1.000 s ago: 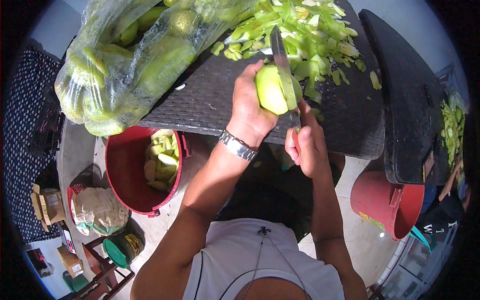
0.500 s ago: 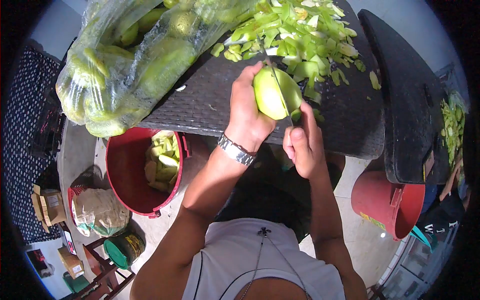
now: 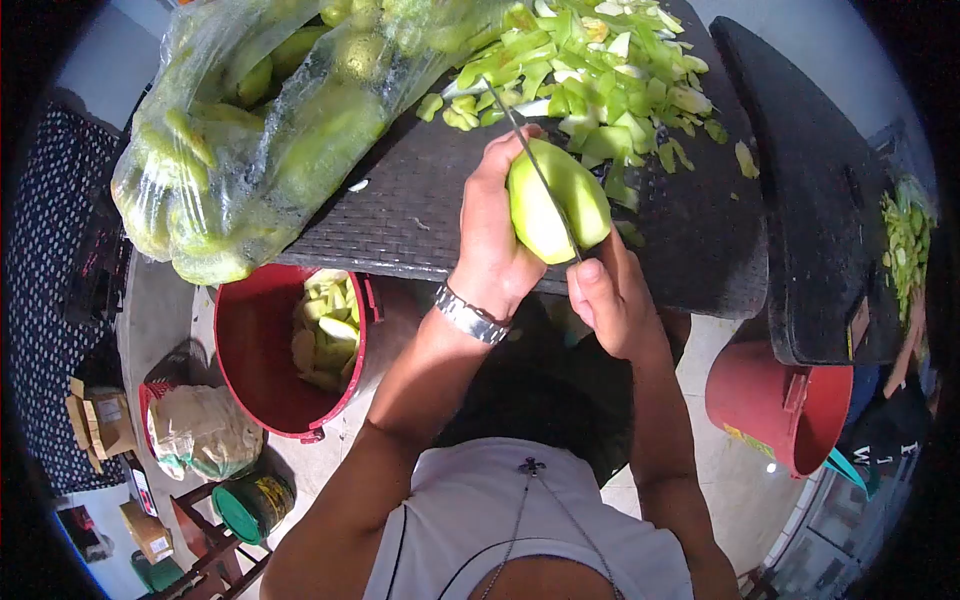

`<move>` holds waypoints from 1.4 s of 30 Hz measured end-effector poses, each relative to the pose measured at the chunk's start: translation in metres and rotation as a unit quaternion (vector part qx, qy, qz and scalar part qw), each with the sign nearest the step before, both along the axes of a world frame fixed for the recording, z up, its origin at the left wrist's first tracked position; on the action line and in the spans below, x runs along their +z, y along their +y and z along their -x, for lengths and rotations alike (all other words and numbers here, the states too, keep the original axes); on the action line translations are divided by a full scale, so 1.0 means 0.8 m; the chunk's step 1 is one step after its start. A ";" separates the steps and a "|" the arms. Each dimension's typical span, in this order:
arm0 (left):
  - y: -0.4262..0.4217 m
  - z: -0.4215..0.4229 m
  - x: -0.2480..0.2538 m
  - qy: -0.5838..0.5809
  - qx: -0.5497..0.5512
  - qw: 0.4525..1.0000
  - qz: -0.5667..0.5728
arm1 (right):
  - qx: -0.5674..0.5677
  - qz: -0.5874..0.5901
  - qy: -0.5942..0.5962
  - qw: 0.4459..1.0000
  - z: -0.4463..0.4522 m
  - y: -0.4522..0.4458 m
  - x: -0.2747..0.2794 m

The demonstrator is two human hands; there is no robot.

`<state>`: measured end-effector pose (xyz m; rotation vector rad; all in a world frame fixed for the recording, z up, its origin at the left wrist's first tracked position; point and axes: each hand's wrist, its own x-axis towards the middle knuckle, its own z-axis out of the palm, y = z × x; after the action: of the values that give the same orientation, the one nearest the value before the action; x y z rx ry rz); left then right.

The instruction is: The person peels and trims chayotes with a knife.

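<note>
A pale green peeled fruit (image 3: 583, 203) rests in my left hand (image 3: 490, 220), whose fingers curl round its left side above the near edge of the dark woven table (image 3: 400, 215). My right hand (image 3: 615, 300) is closed on a knife (image 3: 538, 170); its thin blade lies across the fruit, pointing up and left, and the handle is hidden in the fingers. Green peelings (image 3: 590, 85) are heaped on the table beyond the hands. A clear plastic bag (image 3: 250, 150) full of green fruit lies to the left.
Below the table's left edge stands a red bucket (image 3: 250, 350) with peeled pieces inside. Another red bucket (image 3: 745, 395) is at the right, under a second dark table (image 3: 815, 200). A person's arm (image 3: 908, 350) shows at the far right, near more peelings.
The knife has swung from the fruit's right side across its middle, its tip now further left. The fruit has turned and sits slightly lower, still in my left hand.
</note>
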<state>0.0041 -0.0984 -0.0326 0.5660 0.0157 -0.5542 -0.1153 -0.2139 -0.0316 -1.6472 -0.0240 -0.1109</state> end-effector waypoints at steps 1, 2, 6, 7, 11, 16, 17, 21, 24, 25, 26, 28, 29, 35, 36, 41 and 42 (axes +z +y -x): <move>0.000 0.003 0.001 -0.001 0.011 1.000 -0.011 | 0.007 -0.006 0.006 1.000 0.001 -0.001 0.001; -0.001 0.004 0.005 -0.005 0.021 1.000 -0.020 | 0.014 -0.011 0.011 1.000 0.002 -0.003 0.002; -0.006 0.012 0.009 -0.029 0.063 0.996 -0.048 | 0.033 -0.033 0.036 0.998 0.006 -0.008 0.004; -0.008 0.013 0.012 -0.046 0.082 0.994 -0.059 | 0.036 -0.039 0.040 0.998 0.006 -0.010 0.005; -0.009 0.008 0.007 -0.089 0.118 0.982 -0.120 | -0.023 -0.029 0.069 0.997 0.003 -0.001 0.016; 0.045 -0.017 0.011 -0.219 0.143 0.886 -0.383 | -0.096 0.086 0.092 0.987 -0.006 -0.018 0.044; 0.065 -0.011 0.028 -0.314 0.192 0.811 -0.455 | -0.089 0.136 0.068 0.984 -0.004 -0.024 0.045; 0.090 -0.004 0.106 -0.672 0.329 0.479 -0.459 | -0.083 0.296 -0.042 0.951 -0.006 -0.029 0.021; 0.074 -0.021 0.128 -0.827 0.149 0.284 -0.461 | -0.034 0.352 -0.067 0.933 -0.004 -0.024 0.017; 0.065 -0.035 0.121 -0.836 0.121 0.258 -0.469 | -0.023 0.364 -0.057 0.929 -0.004 -0.024 0.017; 0.060 -0.046 0.110 -0.816 0.094 0.268 -0.504 | -0.016 0.377 -0.049 0.925 -0.006 -0.026 0.018; 0.053 -0.066 0.088 -0.811 0.085 0.209 -0.540 | -0.024 0.413 -0.025 0.910 -0.008 -0.026 0.020; 0.051 -0.070 0.079 -0.801 0.061 0.230 -0.549 | -0.038 0.434 -0.008 0.900 -0.009 -0.022 0.024; 0.038 -0.092 0.038 -0.783 0.026 0.320 -0.532 | -0.106 0.619 -0.004 0.778 -0.012 -0.026 0.023; 0.034 -0.090 0.048 -0.782 0.022 0.321 -0.535 | -0.087 0.599 0.005 0.796 -0.008 -0.027 0.026; 0.037 -0.078 0.101 -0.775 -0.017 0.247 -0.582 | 0.004 0.452 0.002 0.892 -0.024 -0.049 0.046; 0.036 -0.078 0.105 -0.775 -0.033 0.224 -0.590 | -0.012 0.452 -0.018 0.892 -0.025 -0.049 0.043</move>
<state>0.0664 -0.0692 0.0516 2.4966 -1.7232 0.3897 -0.0953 -0.2535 0.0031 -2.5834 -0.0942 -0.1627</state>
